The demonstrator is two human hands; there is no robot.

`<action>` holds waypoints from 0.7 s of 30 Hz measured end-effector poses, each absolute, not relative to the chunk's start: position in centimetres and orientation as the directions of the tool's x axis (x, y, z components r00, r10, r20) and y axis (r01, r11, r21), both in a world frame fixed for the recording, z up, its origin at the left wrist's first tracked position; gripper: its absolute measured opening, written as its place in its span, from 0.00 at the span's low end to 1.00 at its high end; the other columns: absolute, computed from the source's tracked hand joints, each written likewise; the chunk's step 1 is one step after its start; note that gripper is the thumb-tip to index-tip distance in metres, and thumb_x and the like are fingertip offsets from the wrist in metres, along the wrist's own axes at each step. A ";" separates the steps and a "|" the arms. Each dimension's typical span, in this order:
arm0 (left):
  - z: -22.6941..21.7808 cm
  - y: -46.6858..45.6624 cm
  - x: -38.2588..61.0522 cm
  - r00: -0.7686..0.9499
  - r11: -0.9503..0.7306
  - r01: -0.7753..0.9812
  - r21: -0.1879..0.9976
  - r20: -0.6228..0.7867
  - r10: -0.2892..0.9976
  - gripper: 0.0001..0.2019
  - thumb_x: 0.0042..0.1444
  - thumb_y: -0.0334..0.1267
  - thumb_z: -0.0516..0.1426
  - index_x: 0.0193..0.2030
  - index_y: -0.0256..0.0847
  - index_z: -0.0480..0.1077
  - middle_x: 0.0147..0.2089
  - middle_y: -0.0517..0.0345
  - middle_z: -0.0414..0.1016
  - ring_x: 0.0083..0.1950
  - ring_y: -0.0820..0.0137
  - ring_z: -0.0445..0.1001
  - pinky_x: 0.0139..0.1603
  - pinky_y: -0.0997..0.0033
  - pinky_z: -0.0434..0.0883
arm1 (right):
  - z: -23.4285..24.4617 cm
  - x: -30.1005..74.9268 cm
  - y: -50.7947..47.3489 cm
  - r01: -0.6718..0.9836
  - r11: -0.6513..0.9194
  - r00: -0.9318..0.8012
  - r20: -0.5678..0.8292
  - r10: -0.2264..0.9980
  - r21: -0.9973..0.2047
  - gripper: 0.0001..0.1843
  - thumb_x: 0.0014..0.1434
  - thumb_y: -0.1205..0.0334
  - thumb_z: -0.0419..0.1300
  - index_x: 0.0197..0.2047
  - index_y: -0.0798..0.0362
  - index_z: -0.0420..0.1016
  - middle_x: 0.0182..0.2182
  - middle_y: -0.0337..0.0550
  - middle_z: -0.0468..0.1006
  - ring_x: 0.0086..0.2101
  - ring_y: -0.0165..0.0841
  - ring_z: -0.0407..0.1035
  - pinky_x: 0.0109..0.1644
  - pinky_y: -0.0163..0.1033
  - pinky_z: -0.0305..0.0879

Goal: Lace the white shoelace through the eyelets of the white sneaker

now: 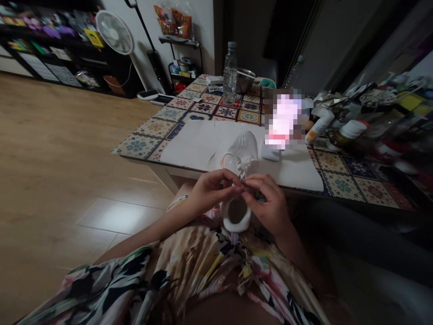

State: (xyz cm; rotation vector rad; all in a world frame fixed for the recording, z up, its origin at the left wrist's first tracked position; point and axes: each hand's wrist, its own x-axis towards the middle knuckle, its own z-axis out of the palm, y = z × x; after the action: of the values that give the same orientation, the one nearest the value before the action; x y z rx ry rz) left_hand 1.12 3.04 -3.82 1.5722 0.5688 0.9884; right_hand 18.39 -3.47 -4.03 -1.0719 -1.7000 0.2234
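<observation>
A white lace-up sneaker (244, 149) leans against the table's front edge, its toe up over the white sheet and its heel and opening down toward my lap. Over its lacing my two hands meet, fingertips almost touching. My left hand (218, 187) is closed in a pinch on the white shoelace (242, 169). From the other side my right hand (269, 198) pinches the lace too, thumb against the fingers. The bit of lace between the fingertips is mostly hidden. Behind the fingers the tongue area is covered.
A white sheet (192, 140) lies on the patterned tabletop (145, 140). A blurred-out lit screen (284, 119) stands on it. Behind are a plastic bottle (230, 74) and metal bowl (245, 81). Bottles and clutter, including a white tube (320, 124), crowd the right side.
</observation>
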 end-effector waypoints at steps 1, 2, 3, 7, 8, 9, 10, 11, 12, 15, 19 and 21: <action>-3.8 3.1 1.1 0.535 -0.266 -0.141 0.954 0.299 0.790 0.05 0.52 0.35 0.64 0.34 0.37 0.76 0.33 0.55 0.78 0.36 0.71 0.74 0.39 0.72 0.72 | -3.9 18.5 -3.5 0.563 0.582 -0.035 0.686 0.726 -0.587 0.05 0.61 0.65 0.62 0.41 0.48 0.77 0.39 0.43 0.78 0.43 0.37 0.71 0.50 0.46 0.68; -3.8 3.1 1.0 0.540 -0.293 -0.131 0.947 0.316 0.780 0.05 0.52 0.35 0.64 0.34 0.37 0.77 0.34 0.54 0.79 0.37 0.70 0.75 0.40 0.72 0.72 | -3.9 18.6 -3.4 0.572 0.576 -0.029 0.688 0.725 -0.584 0.04 0.61 0.65 0.62 0.39 0.48 0.77 0.38 0.43 0.77 0.42 0.37 0.70 0.50 0.46 0.67; -3.8 3.2 0.9 0.544 -0.321 -0.123 0.939 0.334 0.770 0.05 0.53 0.35 0.64 0.35 0.37 0.77 0.35 0.53 0.79 0.38 0.70 0.76 0.41 0.72 0.73 | -4.0 18.6 -3.4 0.564 0.564 -0.016 0.675 0.738 -0.603 0.03 0.61 0.65 0.62 0.38 0.48 0.77 0.37 0.43 0.76 0.42 0.37 0.69 0.49 0.46 0.66; -3.6 3.2 0.8 0.549 -0.336 -0.113 0.935 0.341 0.763 0.05 0.53 0.37 0.65 0.35 0.37 0.78 0.34 0.53 0.80 0.37 0.69 0.77 0.40 0.71 0.74 | -4.5 18.6 -3.1 0.407 0.473 -0.018 0.510 0.860 -0.782 0.03 0.62 0.63 0.60 0.37 0.49 0.76 0.39 0.42 0.74 0.43 0.37 0.69 0.48 0.44 0.66; -3.5 3.1 0.9 0.547 -0.313 -0.114 0.943 0.322 0.773 0.06 0.53 0.37 0.65 0.34 0.37 0.78 0.34 0.53 0.80 0.36 0.69 0.77 0.39 0.72 0.74 | -4.6 18.6 -3.0 0.376 0.459 -0.040 0.480 0.876 -0.805 0.03 0.63 0.62 0.60 0.37 0.49 0.76 0.39 0.42 0.74 0.43 0.37 0.69 0.48 0.43 0.66; -3.4 3.0 0.9 0.542 -0.284 -0.119 0.952 0.302 0.785 0.06 0.52 0.37 0.66 0.34 0.37 0.78 0.33 0.53 0.81 0.36 0.70 0.77 0.38 0.72 0.74 | -4.6 18.6 -3.0 0.365 0.459 -0.065 0.469 0.881 -0.810 0.03 0.62 0.62 0.59 0.38 0.49 0.75 0.40 0.42 0.74 0.44 0.37 0.69 0.48 0.44 0.66; -3.4 2.9 1.0 0.535 -0.251 -0.129 0.959 0.280 0.797 0.06 0.51 0.37 0.66 0.33 0.36 0.78 0.33 0.53 0.81 0.35 0.70 0.77 0.37 0.73 0.74 | -4.6 18.6 -3.0 0.377 0.473 -0.085 0.479 0.874 -0.797 0.03 0.62 0.63 0.59 0.38 0.49 0.74 0.41 0.43 0.74 0.44 0.37 0.69 0.48 0.44 0.66; -3.3 2.8 1.1 0.528 -0.215 -0.139 0.967 0.257 0.810 0.06 0.50 0.37 0.66 0.33 0.36 0.78 0.32 0.54 0.81 0.34 0.71 0.76 0.36 0.74 0.74 | -4.6 18.6 -3.0 0.412 0.499 -0.094 0.510 0.855 -0.762 0.02 0.61 0.64 0.60 0.38 0.49 0.74 0.41 0.43 0.74 0.44 0.37 0.69 0.48 0.45 0.66; -3.2 2.8 1.2 0.524 -0.179 -0.148 0.973 0.231 0.819 0.06 0.49 0.36 0.66 0.32 0.36 0.78 0.32 0.55 0.81 0.33 0.72 0.76 0.36 0.75 0.73 | -4.6 18.6 -3.0 0.464 0.531 -0.093 0.557 0.825 -0.709 0.03 0.59 0.65 0.61 0.38 0.49 0.73 0.40 0.43 0.75 0.43 0.38 0.69 0.49 0.46 0.65; -2.9 2.6 1.3 0.531 -0.080 -0.146 0.986 0.147 0.835 0.05 0.47 0.34 0.67 0.30 0.36 0.78 0.29 0.57 0.80 0.31 0.74 0.75 0.34 0.77 0.72 | -4.6 18.4 -3.2 0.664 0.589 -0.097 0.728 0.679 -0.461 0.07 0.58 0.67 0.63 0.40 0.48 0.71 0.38 0.41 0.77 0.42 0.38 0.70 0.49 0.47 0.63; -2.7 2.9 1.0 0.555 -0.012 -0.105 0.994 0.068 0.829 0.06 0.46 0.36 0.66 0.31 0.36 0.79 0.29 0.58 0.80 0.31 0.74 0.75 0.35 0.76 0.72 | -4.8 18.5 -3.5 0.800 0.595 -0.277 0.830 0.484 -0.079 0.13 0.61 0.70 0.61 0.48 0.48 0.71 0.40 0.42 0.80 0.43 0.36 0.73 0.52 0.46 0.60; -2.7 3.2 0.8 0.584 -0.011 -0.077 0.997 0.054 0.810 0.07 0.47 0.37 0.66 0.33 0.37 0.80 0.31 0.58 0.81 0.32 0.73 0.75 0.37 0.74 0.73 | -4.9 18.5 -3.6 0.800 0.600 -0.333 0.841 0.426 0.013 0.13 0.61 0.72 0.61 0.49 0.49 0.73 0.40 0.42 0.81 0.43 0.36 0.73 0.51 0.45 0.61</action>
State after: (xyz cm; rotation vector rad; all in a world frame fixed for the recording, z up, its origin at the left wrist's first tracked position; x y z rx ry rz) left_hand 0.83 3.22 -2.68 1.4162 0.6745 0.7937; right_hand 18.55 -3.56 -4.92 -0.9737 -1.9651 -0.5482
